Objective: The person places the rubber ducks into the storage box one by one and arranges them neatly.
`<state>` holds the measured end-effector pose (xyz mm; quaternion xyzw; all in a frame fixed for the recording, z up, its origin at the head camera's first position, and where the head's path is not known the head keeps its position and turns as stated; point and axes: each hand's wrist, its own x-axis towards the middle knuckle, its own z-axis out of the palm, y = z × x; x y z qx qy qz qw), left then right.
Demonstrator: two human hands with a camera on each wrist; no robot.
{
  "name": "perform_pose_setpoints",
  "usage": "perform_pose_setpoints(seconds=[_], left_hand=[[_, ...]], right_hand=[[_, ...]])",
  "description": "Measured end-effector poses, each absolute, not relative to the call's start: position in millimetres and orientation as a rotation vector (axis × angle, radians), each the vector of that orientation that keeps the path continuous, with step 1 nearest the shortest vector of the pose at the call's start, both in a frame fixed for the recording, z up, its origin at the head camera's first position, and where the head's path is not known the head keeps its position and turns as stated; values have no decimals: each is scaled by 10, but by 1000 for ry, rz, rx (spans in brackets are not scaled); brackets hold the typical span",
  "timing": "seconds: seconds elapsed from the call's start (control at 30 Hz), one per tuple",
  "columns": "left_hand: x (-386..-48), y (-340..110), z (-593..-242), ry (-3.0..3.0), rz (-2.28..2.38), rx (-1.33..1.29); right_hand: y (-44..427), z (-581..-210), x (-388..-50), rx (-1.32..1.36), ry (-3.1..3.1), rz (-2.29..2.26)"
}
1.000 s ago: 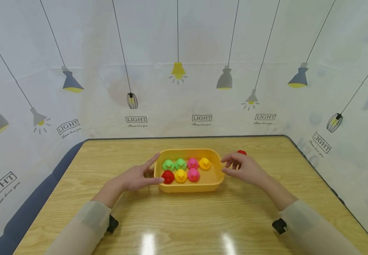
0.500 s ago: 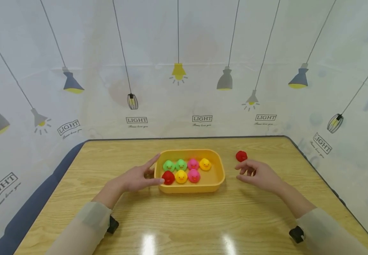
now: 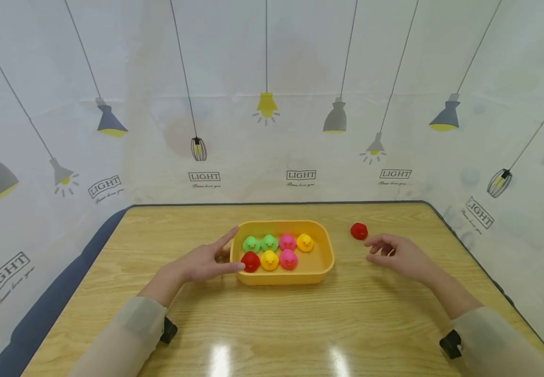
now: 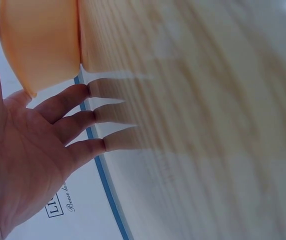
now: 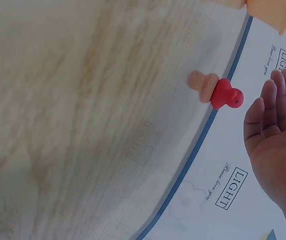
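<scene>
In the head view my left hand point(image 3: 203, 263) rests against the left end of a yellow plastic box point(image 3: 281, 279). Its thumb and forefinger are spread along the rim, while the other fingers reach down to the tabletop in the left wrist view. Small rubber ducks stand in two rows inside: green point(image 3: 251, 244), pink point(image 3: 288, 259), yellow point(image 3: 305, 243) and a red one point(image 3: 250, 262) beside the thumb. My right hand point(image 3: 403, 256) hovers right of the box, fingers loosely bent, holding nothing. Just beyond its fingertips a loose red duck point(image 5: 226, 94) stands on the table.
The wooden table point(image 3: 272, 324) has a dark edging along its back and sides. Behind it hangs a white cloth point(image 3: 234, 104) printed with lamps and the word LIGHT. A black wrist camera point(image 3: 452, 343) sits at the right cuff.
My right hand has withdrawn from the box's right end, moving right and uncovering the loose red duck. The left hand stays at the box, and the ducks inside keep their places.
</scene>
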<state>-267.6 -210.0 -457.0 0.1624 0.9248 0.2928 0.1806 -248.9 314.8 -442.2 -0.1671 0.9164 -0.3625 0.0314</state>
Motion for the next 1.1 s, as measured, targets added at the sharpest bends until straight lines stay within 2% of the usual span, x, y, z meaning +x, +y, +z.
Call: perform_pose_setpoints(seconds=[0.53,1.1], left_hand=[[-2679,-2107,-4556,2602,828,438],[-2679,-2113,-4573,2599,831,448]], right_hand=[[3300,-4417,-2954,-397,2853,-1038],[3227,-4586,-3317,-303,2785,-1080]])
